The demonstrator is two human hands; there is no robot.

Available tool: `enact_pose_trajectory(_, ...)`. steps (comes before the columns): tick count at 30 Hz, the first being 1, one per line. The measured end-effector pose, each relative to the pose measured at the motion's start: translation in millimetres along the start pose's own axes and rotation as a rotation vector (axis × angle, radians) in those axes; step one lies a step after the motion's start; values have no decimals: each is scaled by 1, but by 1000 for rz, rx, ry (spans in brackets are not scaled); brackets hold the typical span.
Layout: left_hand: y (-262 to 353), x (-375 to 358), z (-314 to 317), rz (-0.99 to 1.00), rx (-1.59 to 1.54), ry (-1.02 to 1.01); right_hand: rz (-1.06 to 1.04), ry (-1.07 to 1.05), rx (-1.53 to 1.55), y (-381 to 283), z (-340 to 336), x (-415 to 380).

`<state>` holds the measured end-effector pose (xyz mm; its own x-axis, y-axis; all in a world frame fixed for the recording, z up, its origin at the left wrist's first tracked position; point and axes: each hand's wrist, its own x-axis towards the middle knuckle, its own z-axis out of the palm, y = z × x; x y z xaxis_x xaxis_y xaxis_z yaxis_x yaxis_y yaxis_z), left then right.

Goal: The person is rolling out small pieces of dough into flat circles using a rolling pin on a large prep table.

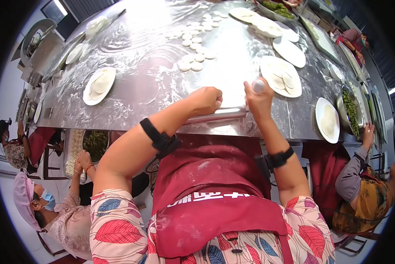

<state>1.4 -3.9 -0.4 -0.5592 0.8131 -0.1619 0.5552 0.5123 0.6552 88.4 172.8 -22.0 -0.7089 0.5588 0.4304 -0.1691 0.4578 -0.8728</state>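
Observation:
My right hand (260, 102) is closed around a rolling pin (259, 84), whose pale rounded end points up toward me. To its left, my left hand (205, 101) is curled into a fist just above the table's near edge; what its fingers hold, if anything, is hidden. Farther back lie several small flattened dough rounds (193, 66), dusted with flour. Close to my right hand stands a white plate (296, 91) with dough wrappers (282, 78) overlapping on it.
Flour streaks the metal table (136, 94). On the left is a plate of wrappers (100, 86); at right are another plate (327, 119) and a bowl of green filling (349, 110). People sit on both sides, including one in a pink cap (23, 193).

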Motion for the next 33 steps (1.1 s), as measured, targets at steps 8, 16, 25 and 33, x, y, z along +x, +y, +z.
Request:
enact_pose_trajectory(8,-6,-10,-5,-11,-75,-98,66,-15,77,-21,-26,-49)
enact_pose_trajectory(16,-4,-4,-2,50,32,-68,-76,5,-64,-5,-21,-30)
enact_pose_trajectory(25,4,9,2,-23,19,17,-108,12,-99,-10,3,7)
enact_pose_trajectory(33,-3,-6,9,-56,-63,-14,-30,34,-4,-15,-14,-25)
